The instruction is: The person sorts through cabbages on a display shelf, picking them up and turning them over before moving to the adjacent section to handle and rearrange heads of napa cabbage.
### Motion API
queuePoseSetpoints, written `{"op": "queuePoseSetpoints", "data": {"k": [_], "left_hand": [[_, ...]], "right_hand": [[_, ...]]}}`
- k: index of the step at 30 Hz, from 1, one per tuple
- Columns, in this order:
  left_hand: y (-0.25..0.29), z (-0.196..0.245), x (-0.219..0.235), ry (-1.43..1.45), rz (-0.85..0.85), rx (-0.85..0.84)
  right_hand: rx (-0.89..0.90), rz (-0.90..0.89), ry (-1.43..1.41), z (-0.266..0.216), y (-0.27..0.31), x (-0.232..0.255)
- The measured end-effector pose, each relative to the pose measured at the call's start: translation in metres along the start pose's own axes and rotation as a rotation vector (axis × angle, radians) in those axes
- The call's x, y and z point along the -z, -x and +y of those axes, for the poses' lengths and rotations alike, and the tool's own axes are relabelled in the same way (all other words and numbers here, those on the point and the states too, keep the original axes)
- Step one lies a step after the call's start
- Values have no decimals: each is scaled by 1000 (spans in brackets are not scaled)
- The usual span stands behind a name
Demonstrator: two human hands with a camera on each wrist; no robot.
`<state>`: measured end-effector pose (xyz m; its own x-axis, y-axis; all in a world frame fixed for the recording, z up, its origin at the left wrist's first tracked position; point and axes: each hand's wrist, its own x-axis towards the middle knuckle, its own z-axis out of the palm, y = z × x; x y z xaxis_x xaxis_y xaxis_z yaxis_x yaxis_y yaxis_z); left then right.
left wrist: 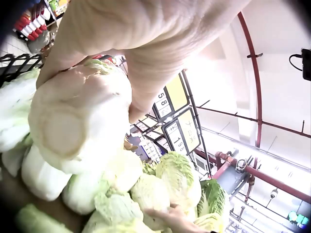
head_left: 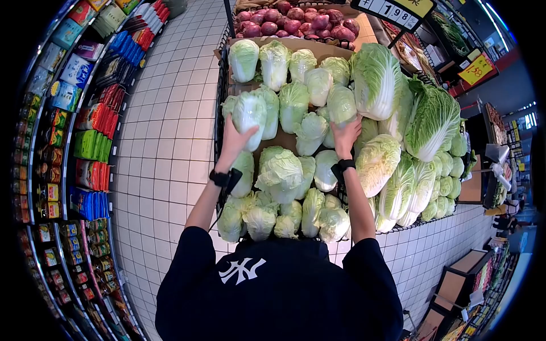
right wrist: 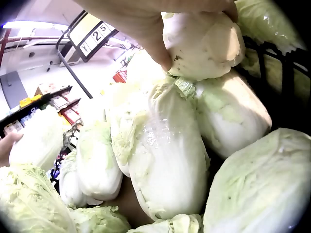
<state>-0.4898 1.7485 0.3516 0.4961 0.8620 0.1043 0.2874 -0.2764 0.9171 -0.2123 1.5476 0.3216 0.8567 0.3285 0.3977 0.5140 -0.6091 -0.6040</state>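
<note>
In the head view the left hand [head_left: 234,141] grips a pale cabbage [head_left: 249,116] at the left side of the bin. The left wrist view shows that cabbage's cut base [left wrist: 63,133] facing the camera, with the left hand [left wrist: 131,43] curled round it. The right hand [head_left: 346,135] holds the lower end of another wrapped cabbage [head_left: 341,102], right of centre. Seen from the right wrist, thumb and fingers of the right hand [right wrist: 146,19] grasp that cabbage's base [right wrist: 201,46], which is next to other cabbages [right wrist: 165,150].
Larger cabbages [head_left: 378,79] fill the right part of the display. Red onions [head_left: 296,24] lie behind it, near a price sign [head_left: 392,11]. Packaged goods line shelves [head_left: 85,119] on the left, beyond a tiled floor [head_left: 165,131]. More cabbages [head_left: 278,173] lie nearer the person.
</note>
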Motion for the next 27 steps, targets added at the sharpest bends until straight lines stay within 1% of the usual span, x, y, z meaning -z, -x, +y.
{"op": "queuePoseSetpoints", "data": {"k": [1,3,4,6,9,10,13,15,19,21,22,24,25,27], "left_hand": [[10,-22,-5,1,-2,-58],[36,-31,-6,-98,-10,61],[45,-34,-6,-96,-7,57],[61,-39,-6,-48,-40,155],[74,-58,-15,3,-30,151],[76,-64,-16,20,-50,125],[92,-50,-16,-21,-21,133],[99,-46,-10,-13,-25,139],[112,-44,1,-14,-1,144],[119,-43,5,-41,7,148],[122,-42,6,-64,13,148],[130,-41,7,-73,12,134],[133,-39,8,-84,11,118],[141,-38,3,-97,-10,121]], "right_hand": [[3,0,-2,3,0,-3],[-9,16,-97,7,-1,-7],[-7,20,-99,8,-2,-7],[-16,24,-140,9,0,-9],[-43,43,-136,9,1,-13],[-43,46,-136,9,1,-14],[-51,75,-139,9,1,-13],[-114,6,-94,7,-2,-8],[-148,-37,-41,2,-2,-3],[-176,-51,31,-3,-2,1],[-175,-53,31,-6,-3,3],[-132,1,167,-8,-4,5],[-132,2,168,-7,-5,4],[-77,16,52,1,-7,-1]]}}
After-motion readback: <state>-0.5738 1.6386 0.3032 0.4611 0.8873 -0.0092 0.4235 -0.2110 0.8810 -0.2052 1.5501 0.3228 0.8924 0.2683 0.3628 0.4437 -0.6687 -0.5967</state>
